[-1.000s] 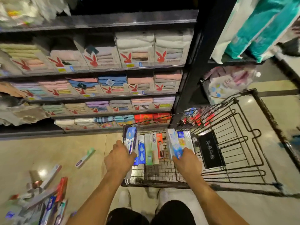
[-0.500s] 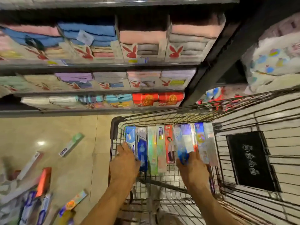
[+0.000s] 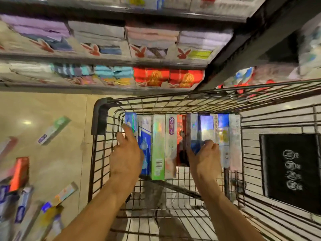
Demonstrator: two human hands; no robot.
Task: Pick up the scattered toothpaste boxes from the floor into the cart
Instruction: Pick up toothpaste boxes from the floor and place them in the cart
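A black wire cart (image 3: 156, 100) stands in front of me with several toothpaste boxes lying side by side in a row (image 3: 158, 146) on its floor. My left hand (image 3: 126, 153) rests with fairly straight fingers on the leftmost blue box (image 3: 130, 120). My right hand (image 3: 205, 158) curls round the near end of a blue and silver box (image 3: 199, 129) in the right half of the row. More toothpaste boxes lie scattered on the tiled floor to the left: a green one (image 3: 53, 130), an orange one (image 3: 20, 173), a pale one (image 3: 64, 193) and a blurred heap (image 3: 20, 211).
Shelves of packed towels (image 3: 151, 40) run along the far side, red packs (image 3: 168, 77) on the lowest shelf. A dark shelf post (image 3: 231, 54) rises behind the cart's far right corner. A black sign panel (image 3: 290, 171) hangs on the cart's right wall.
My view has dropped closer over the cart. Both hands have carried their boxes down into the row; the left hand's grip has loosened to a touch.
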